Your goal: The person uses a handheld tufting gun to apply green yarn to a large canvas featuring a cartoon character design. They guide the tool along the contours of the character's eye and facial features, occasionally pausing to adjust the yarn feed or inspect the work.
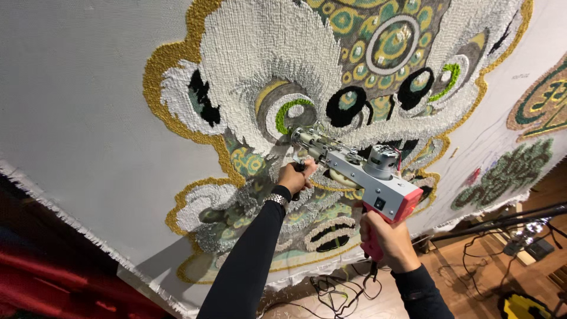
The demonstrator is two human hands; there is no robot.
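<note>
A red drape (53, 277) filled the lower left corner, cut off by the frame edge. Beside it hung the white backing cloth (77, 112), its fringe ragged, bearing a tufted lion-mask design (307, 65) in white, gold, green and black whose top ran out of view. The left hand (293, 178), in a black sleeve with a metal watch (275, 199) at the wrist, had its fingers curled tight around the front grip of the tufting gun (360, 171); the grip itself was mostly hidden. The gun's tip pressed against the cloth near a green-ringed eye. The right hand (387, 241) wrapped its fingers around the red rear handle. Tangled cables (331, 289) lay on the wooden floor (472, 277), hard to make out.
</note>
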